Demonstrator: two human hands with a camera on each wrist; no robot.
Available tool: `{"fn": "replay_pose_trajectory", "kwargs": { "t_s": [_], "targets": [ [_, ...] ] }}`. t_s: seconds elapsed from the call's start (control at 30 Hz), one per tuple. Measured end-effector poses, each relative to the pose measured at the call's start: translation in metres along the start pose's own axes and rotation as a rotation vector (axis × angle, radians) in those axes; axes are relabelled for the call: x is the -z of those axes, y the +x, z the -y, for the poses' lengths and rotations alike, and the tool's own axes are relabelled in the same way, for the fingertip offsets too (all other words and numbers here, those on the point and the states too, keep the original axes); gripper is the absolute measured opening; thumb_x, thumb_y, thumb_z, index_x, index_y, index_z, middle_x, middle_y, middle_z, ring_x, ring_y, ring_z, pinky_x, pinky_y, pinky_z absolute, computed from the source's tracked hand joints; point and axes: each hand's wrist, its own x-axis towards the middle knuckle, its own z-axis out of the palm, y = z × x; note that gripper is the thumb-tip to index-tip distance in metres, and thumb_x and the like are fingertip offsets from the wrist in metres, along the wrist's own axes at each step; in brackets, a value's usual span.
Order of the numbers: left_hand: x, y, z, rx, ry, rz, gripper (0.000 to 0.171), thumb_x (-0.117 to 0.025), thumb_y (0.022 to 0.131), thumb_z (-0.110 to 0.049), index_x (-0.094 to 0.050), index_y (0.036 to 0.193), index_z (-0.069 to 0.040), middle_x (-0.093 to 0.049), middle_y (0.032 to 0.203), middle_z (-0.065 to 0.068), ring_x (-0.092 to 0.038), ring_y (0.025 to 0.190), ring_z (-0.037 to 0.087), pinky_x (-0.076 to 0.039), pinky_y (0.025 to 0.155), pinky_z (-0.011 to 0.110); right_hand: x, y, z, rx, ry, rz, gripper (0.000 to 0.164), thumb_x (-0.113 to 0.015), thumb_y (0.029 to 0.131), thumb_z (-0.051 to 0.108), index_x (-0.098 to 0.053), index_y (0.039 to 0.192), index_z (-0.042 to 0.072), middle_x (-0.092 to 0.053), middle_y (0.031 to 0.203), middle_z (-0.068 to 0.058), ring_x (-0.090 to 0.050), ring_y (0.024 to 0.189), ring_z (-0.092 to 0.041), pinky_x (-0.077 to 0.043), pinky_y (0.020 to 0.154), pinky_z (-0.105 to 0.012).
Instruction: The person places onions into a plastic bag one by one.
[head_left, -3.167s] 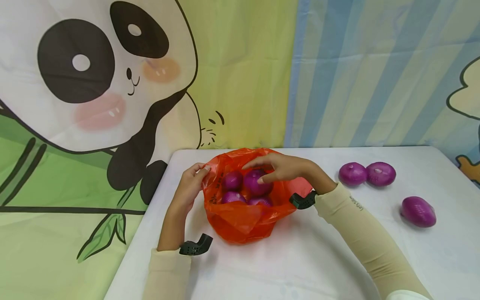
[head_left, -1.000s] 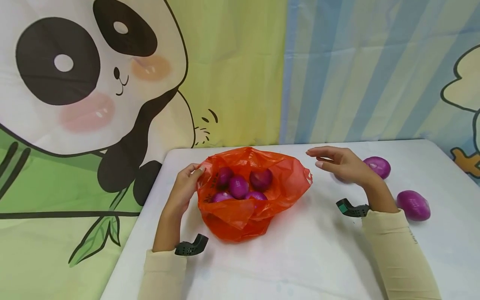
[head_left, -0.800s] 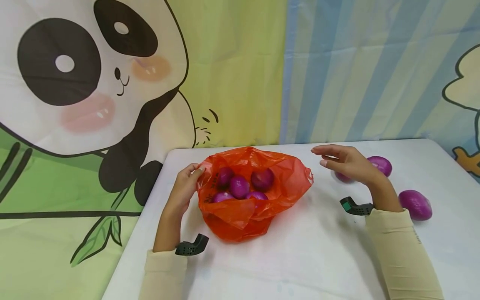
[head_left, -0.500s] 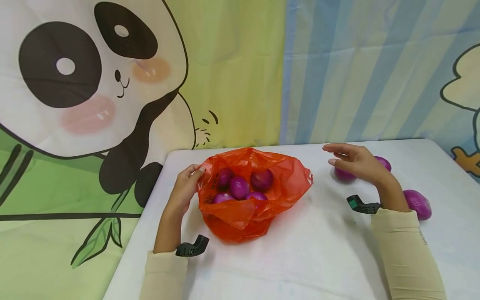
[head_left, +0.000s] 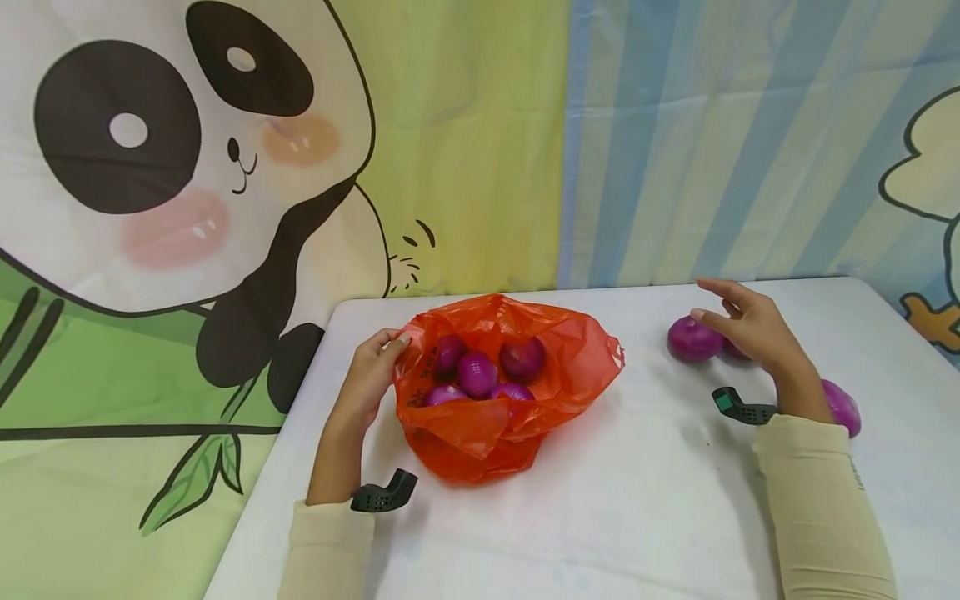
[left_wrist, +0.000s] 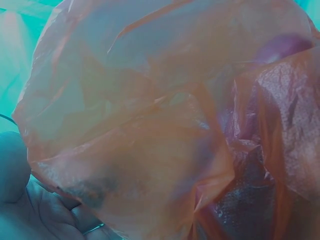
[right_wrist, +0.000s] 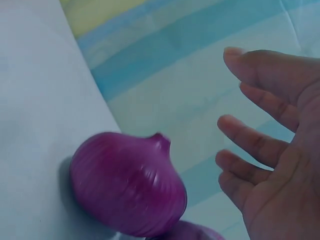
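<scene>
A red plastic bag (head_left: 570, 367) stands with its mouth spread on the table, several purple onions (head_left: 477, 374) lying inside. My left hand (head_left: 369, 375) pinches the left edge of the bag's rim between thumb and fingers; the left wrist view shows the thin plastic (left_wrist: 135, 130) close up beside the palm. My right hand (head_left: 765, 333) hovers, fingers spread and holding nothing, above a pair of onions at the back right. One of them, the nearer onion (right_wrist: 127, 185), shows fully in the right wrist view; its neighbour (right_wrist: 192, 231) is mostly cut off there.
Another onion (head_left: 843, 408) lies on the right, partly hidden by my right wrist. The white table (head_left: 600, 517) ends at the back against a printed curtain (head_left: 480, 167) with a panda and stripes. Black wrist cameras (head_left: 384, 492) sit on both wrists.
My right hand has left the onion it placed in the bag and moved right, over the pair of onions. One more onion lies in the bag. My left hand keeps its hold on the rim.
</scene>
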Motion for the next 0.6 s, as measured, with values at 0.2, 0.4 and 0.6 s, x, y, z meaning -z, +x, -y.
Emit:
{"fn": "replay_pose_trajectory", "kwargs": {
  "t_s": [0.2,0.4,0.6],
  "targets": [
    [0.000,0.001,-0.001,0.008,0.006,-0.004,0.030,-0.051,0.101,-0.030,-0.057,0.111,-0.002,-0.058,0.105,0.012,-0.056,0.102,0.026,-0.044,0.096,0.040,-0.001,0.002,-0.014,-0.067,-0.089,0.045,0.077,-0.065,0.092,0.042,-0.027,0.154,0.013,-0.033,0.150,-0.020,-0.041,0.107,-0.036,-0.040,0.086,-0.045],
    [-0.001,0.000,0.000,0.005,0.013,-0.007,0.030,-0.051,0.102,-0.030,-0.057,0.110,-0.002,-0.057,0.107,0.012,-0.052,0.105,0.025,-0.043,0.096,0.040,-0.005,0.004,-0.015,-0.086,-0.139,0.085,0.079,-0.065,0.093,0.040,-0.024,0.154,0.012,-0.041,0.135,-0.025,-0.040,0.102,-0.034,-0.045,0.076,-0.037],
    [-0.002,0.001,0.000,-0.005,0.006,-0.009,0.029,-0.051,0.101,-0.029,-0.057,0.109,-0.001,-0.057,0.105,0.012,-0.051,0.105,0.025,-0.041,0.095,0.040,-0.014,0.008,-0.011,-0.098,-0.214,0.203,0.089,-0.070,0.088,0.042,-0.020,0.154,0.008,-0.025,0.146,-0.034,-0.031,0.125,-0.054,-0.036,0.093,-0.068]
  ]
}}
